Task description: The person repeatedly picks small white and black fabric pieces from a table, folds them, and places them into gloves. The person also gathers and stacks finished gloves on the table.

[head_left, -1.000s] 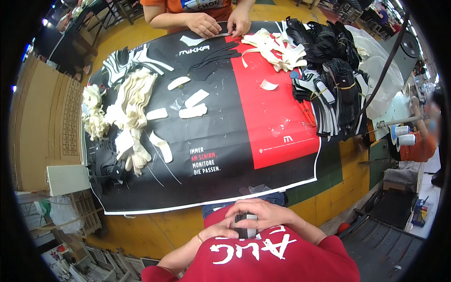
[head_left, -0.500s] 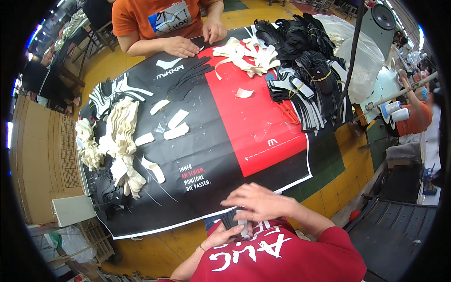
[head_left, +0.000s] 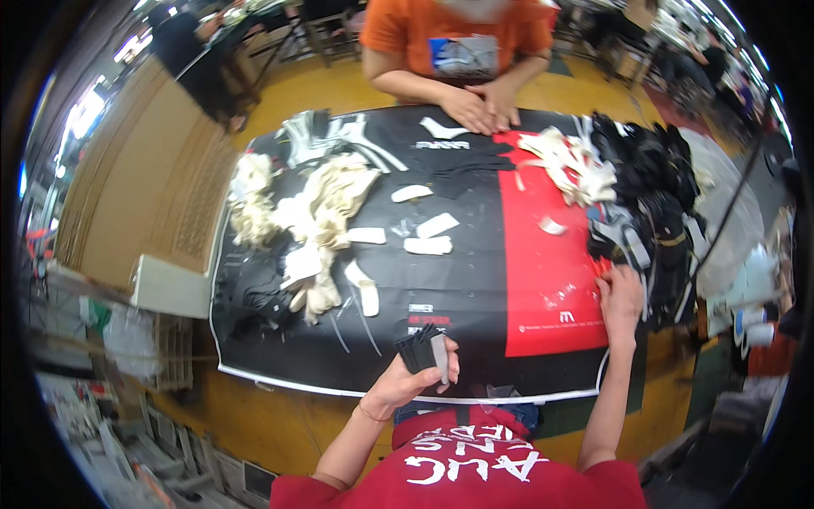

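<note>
My left hand (head_left: 402, 383) is closed round a bundle of black fabric strips (head_left: 415, 349), held upright over the table's near edge. A light grey piece (head_left: 440, 352) lies along the bundle's right side. Further right, my right hand (head_left: 622, 299) reaches over the red part of the table cover. Its bent fingertips are at a small heap of thin orange-red bands (head_left: 602, 268), beside stacked black and grey pieces (head_left: 617, 233). Motion blurs the fingertips a little, but they look pinched on the bands.
The black table cover (head_left: 475, 322) carries cream fabric pieces (head_left: 326, 204) at left, loose white pieces (head_left: 428, 245) mid-table and black bundles (head_left: 649, 161) at right. A co-worker's hands (head_left: 476, 109) rest at the far edge. A large cardboard sheet (head_left: 144, 170) stands at left.
My right hand has left the bundle and gone out right to the orange-red bands. My left hand has lifted the bundle up over the table edge. The whole view has shifted.
</note>
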The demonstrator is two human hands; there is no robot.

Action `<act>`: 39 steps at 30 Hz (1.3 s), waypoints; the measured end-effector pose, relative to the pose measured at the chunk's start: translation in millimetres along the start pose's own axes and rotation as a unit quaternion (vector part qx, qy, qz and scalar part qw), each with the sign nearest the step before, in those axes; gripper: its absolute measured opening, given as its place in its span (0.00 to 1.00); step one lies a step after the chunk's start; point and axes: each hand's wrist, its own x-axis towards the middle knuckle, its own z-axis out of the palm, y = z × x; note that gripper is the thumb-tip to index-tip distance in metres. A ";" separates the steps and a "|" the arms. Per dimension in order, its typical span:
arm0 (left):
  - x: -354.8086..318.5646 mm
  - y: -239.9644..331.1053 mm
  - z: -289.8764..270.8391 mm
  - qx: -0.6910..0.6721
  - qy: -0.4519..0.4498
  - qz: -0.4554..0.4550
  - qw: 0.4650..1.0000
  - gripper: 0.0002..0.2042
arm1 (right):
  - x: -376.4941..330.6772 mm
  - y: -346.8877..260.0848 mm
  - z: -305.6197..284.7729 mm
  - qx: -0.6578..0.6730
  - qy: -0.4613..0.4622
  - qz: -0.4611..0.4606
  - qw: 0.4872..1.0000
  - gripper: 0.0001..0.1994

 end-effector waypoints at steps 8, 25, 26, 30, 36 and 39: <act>21.5 -6.9 9.0 0.052 0.052 -0.042 0.996 0.18 | 24.0 -12.9 -18.7 -0.007 -0.054 0.000 0.999 0.05; 53.9 -5.3 12.4 -0.075 -0.028 -0.016 0.997 0.21 | -17.9 -159.3 -54.6 0.696 -0.252 0.070 0.668 0.06; 50.6 -8.7 12.2 -0.090 0.012 -0.050 0.995 0.21 | -19.4 -154.5 -52.8 0.738 -0.273 0.108 0.608 0.05; 45.1 -10.5 -0.4 -0.420 -0.091 -0.078 0.900 0.22 | -22.7 -139.3 -48.4 0.948 -0.283 0.111 0.092 0.08; 27.2 -9.6 10.4 -0.216 -0.084 -0.163 0.959 0.25 | -26.0 -137.7 -47.1 0.769 0.007 0.068 0.635 0.16; 24.6 -7.5 30.1 -0.066 -0.059 -0.202 0.975 0.25 | -18.0 -142.1 -46.3 0.638 0.020 -0.020 0.770 0.15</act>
